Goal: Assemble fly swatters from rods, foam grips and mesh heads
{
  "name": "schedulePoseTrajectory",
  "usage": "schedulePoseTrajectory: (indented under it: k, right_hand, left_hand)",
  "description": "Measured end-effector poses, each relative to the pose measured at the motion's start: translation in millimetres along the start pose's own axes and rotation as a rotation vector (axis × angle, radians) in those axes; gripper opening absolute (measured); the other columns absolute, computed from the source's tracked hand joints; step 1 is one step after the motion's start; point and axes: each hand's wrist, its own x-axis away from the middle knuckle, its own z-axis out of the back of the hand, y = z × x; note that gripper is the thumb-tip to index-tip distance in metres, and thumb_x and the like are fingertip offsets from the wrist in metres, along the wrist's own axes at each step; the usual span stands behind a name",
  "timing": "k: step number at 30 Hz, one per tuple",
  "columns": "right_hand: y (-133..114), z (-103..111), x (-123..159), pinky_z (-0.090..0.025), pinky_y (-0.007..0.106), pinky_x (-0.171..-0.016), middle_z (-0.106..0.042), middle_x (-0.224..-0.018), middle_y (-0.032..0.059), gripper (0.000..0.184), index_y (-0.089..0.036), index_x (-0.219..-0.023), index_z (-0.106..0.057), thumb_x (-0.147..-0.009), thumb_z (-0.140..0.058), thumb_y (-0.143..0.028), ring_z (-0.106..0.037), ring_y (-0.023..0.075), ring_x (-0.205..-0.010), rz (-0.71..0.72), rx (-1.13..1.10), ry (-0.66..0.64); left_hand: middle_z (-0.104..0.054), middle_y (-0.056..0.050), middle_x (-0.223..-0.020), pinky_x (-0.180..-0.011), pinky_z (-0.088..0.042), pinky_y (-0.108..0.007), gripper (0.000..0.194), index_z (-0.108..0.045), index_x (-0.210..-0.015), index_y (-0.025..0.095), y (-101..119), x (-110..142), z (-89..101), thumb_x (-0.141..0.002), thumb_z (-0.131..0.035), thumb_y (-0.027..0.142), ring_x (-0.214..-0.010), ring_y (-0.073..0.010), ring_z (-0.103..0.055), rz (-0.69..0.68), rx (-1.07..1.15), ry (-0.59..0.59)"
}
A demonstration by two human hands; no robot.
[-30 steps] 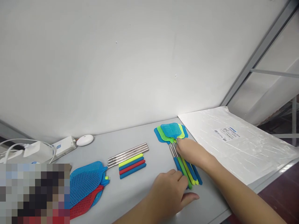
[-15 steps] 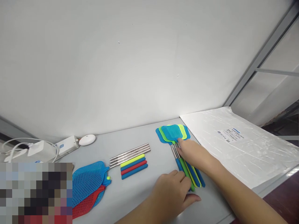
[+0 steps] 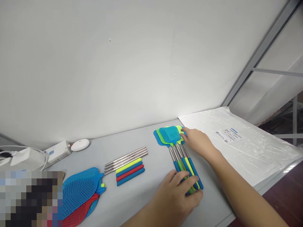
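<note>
Several fly swatters lie fanned and overlapping, with blue and green mesh heads [image 3: 169, 134], thin metal shafts and blue, green and yellow handles [image 3: 193, 170]. Over the lower handles curls my left hand [image 3: 177, 197], its fingers round their near ends, hiding part of them. My right hand [image 3: 197, 140] rests at the right edge of the heads; its fingertips are apart and touch the yellow and blue rims there.
Loose metal rods [image 3: 126, 159] lie left of the swatters, above coloured handle grips [image 3: 130, 171]. Loose blue mesh heads [image 3: 81, 186] and a red one [image 3: 79, 212] are at the lower left. A power strip [image 3: 58, 151] and white oval device [image 3: 80, 145] sit near the wall. A white wrapped package [image 3: 201, 123] lies right.
My right hand has shifted from the shafts below the heads to the heads' right edge, uncovering the shafts. My left hand's fingers have spread further across the handles. The view has turned slightly right.
</note>
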Motion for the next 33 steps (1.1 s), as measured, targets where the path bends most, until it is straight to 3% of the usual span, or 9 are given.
schedulePoseTrajectory:
  k: [6, 9, 15, 20, 33]
  right_hand:
    - [0.2, -8.1, -10.3, -0.041, 0.030, -0.074, -0.068, -0.112, 0.0135, 0.046, -0.017, -0.134, -0.049, -0.101, -0.029, -0.042, -0.063, 0.0262, -0.101, 0.037, -0.091, 0.049]
    - [-2.1, -14.0, -14.9, -0.041, 0.029, -0.079, -0.064, -0.120, 0.0101, 0.047, -0.024, -0.138, -0.048, -0.101, -0.030, -0.045, -0.061, 0.0238, -0.107, 0.100, -0.139, 0.057]
    - [2.1, -24.2, -22.0, -0.043, 0.028, -0.080, -0.062, -0.113, 0.0075, 0.047, -0.033, -0.131, -0.058, -0.099, -0.029, -0.051, -0.063, 0.0223, -0.101, 0.164, -0.194, 0.024]
    - [10.1, -23.0, -23.4, -0.043, 0.029, -0.078, -0.064, -0.106, 0.0081, 0.046, -0.033, -0.119, -0.068, -0.099, -0.031, -0.052, -0.063, 0.0234, -0.097, 0.183, -0.215, -0.002]
    - [8.7, -23.7, -23.2, -0.044, 0.031, -0.079, -0.065, -0.113, 0.0095, 0.053, -0.029, -0.125, -0.064, -0.097, -0.029, -0.058, -0.063, 0.0248, -0.100, 0.183, -0.211, -0.020]
  left_hand:
    - [-0.054, -0.001, -0.139, -0.099, -0.036, -0.040, 0.029, -0.058, -0.122, 0.028, -2.3, -2.8, 1.4, -0.094, -0.053, 0.036, -0.122, -0.0241, -0.047, 0.021, 0.013, -0.060]
    - [-0.053, 0.000, -0.140, -0.100, -0.036, -0.041, 0.034, -0.055, -0.126, 0.027, -4.3, -4.2, 4.0, -0.095, -0.052, 0.040, -0.123, -0.0243, -0.046, 0.029, 0.039, -0.100]
    - [-0.052, 0.000, -0.142, -0.102, -0.036, -0.043, 0.037, -0.052, -0.130, 0.026, -6.4, -4.0, 4.6, -0.098, -0.045, 0.043, -0.125, -0.0251, -0.046, 0.045, 0.072, -0.156]
    - [-0.052, -0.002, -0.142, -0.103, -0.035, -0.046, 0.036, -0.052, -0.129, 0.026, -6.1, -1.8, 2.5, -0.098, -0.045, 0.043, -0.127, -0.0247, -0.046, 0.055, 0.075, -0.155]
    - [-0.047, -0.004, -0.146, -0.105, -0.035, -0.053, 0.039, -0.048, -0.133, 0.026, -6.5, -4.5, 8.2, -0.100, -0.038, 0.043, -0.130, -0.0286, -0.043, 0.072, 0.110, -0.276]
